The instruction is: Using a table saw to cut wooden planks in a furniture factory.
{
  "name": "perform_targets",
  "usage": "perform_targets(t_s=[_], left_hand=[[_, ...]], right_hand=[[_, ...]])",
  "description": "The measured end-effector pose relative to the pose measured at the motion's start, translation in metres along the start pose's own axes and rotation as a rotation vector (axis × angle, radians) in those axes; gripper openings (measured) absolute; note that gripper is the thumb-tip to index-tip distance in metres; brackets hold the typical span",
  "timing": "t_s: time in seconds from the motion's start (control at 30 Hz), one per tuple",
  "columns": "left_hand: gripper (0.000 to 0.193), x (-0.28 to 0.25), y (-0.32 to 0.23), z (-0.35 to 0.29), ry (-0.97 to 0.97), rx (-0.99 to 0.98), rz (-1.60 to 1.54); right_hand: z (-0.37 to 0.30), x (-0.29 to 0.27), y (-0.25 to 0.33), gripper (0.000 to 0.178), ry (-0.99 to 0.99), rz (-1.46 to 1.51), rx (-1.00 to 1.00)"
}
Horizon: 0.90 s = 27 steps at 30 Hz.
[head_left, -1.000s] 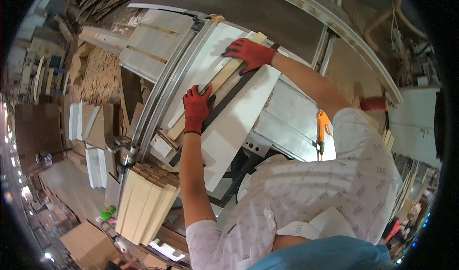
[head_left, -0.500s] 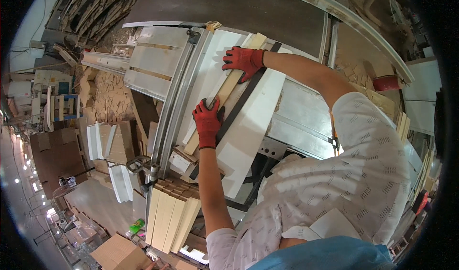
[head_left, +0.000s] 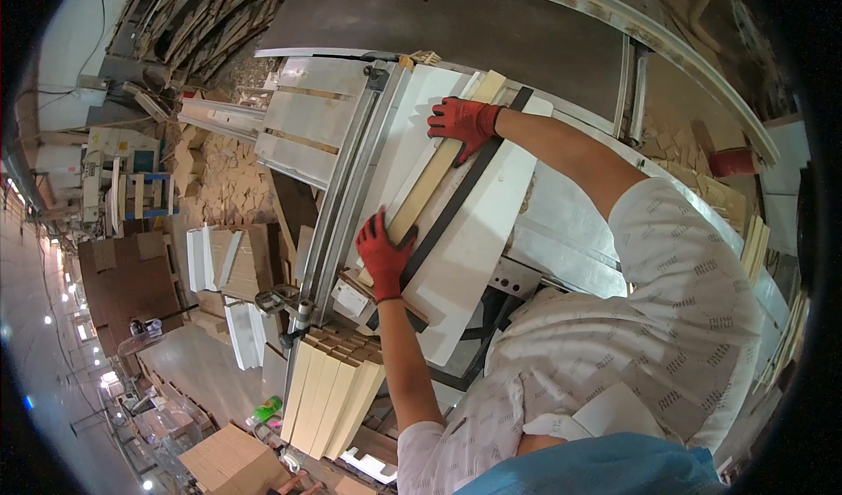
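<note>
Long pale-yellow wooden strip [head_left: 428, 184] laid just beside straight black bar [head_left: 460, 199]. Red-gloved left hand [head_left: 383, 256], red-gloved right hand [head_left: 465, 121] spread over strip; squeeze cannot be told. Probably light, stiff; best held near both ends.

Red-gloved hands [head_left: 382, 256], pale yellow strip [head_left: 424, 188], black bar [head_left: 460, 197], white shirt [head_left: 667, 293] with small, probably grey marks

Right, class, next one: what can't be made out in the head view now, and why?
Head view, parts of the pale wood strip: covered by the gloved left hand and right hand.
Head view, how firmly either palm presses: hidden by the backs of the hands.
Head view, full extent of the dark panel: cut off by the top edge.
Head view, what the green item is: too small.
</note>
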<state>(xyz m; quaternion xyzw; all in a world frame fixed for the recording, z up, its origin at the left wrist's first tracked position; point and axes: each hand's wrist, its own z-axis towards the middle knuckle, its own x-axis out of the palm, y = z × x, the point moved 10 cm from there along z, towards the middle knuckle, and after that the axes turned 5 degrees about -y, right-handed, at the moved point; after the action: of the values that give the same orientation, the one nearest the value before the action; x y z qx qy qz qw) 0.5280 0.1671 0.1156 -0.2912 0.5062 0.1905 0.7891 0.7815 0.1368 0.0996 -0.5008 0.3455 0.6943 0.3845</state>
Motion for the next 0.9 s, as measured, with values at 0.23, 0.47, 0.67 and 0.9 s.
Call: perform_targets(t_s=[0.23,0.47,0.67,0.9], left_hand=[[0.081,-0.02,0.028,-0.023,0.043,-0.131,0.035],[0.082,-0.005,0.036,-0.027,0.09,-0.104,0.119],[0.083,-0.005,0.031,-0.027,0.094,-0.062,0.161],[0.082,-0.004,0.032,-0.028,0.079,-0.07,0.181]], right_hand=[[0.002,-0.001,0.006,0.074,-0.019,-0.008,-0.006],[0.0,-0.003,0.005,0.073,-0.026,-0.021,-0.001],[-0.001,-0.009,0.007,0.072,-0.061,-0.013,-0.01],[-0.001,-0.007,0.009,0.072,-0.019,-0.035,0.007]])
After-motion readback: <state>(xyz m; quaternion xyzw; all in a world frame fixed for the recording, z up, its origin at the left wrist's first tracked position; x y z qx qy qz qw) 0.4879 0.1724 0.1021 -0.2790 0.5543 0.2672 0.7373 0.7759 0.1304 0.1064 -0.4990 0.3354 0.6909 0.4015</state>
